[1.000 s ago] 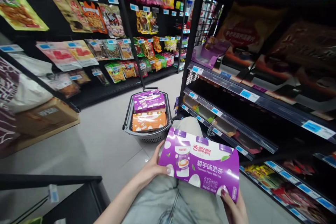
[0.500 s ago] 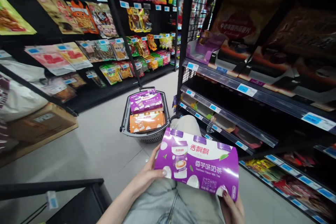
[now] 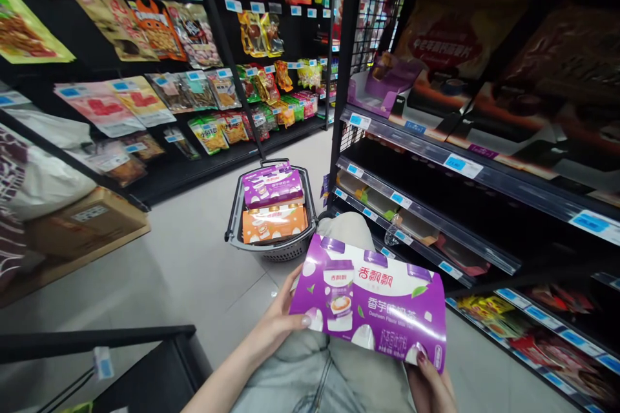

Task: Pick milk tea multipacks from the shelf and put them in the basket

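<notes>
Two hands gripping purple milk-tea pack [image 3: 369, 303] | left hand [image 3: 281, 316] at one end | right hand [image 3: 430, 381] at other

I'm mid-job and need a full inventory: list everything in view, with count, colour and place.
Dasheen milk tea pack: one, purple and white, held between both hands
Shopping basket: one, grey and black, on the floor ahead
Orange milk tea pack: one, orange and white, nearer end inside the basket
Boxed purple pack: at least one, purple and white, behind the orange one
Snack bags: many, mixed colours, left and right racks
Display carton: one, purple, right rack
Price labels: many, white and blue, along the racks
Cardboard box: one, brown, floor at left
Bag: at least one, white, above the box
Floor: grey, tiled
Trousers: pale, below the hands
Left hand, right hand: one each, bare, on the held pack
</notes>
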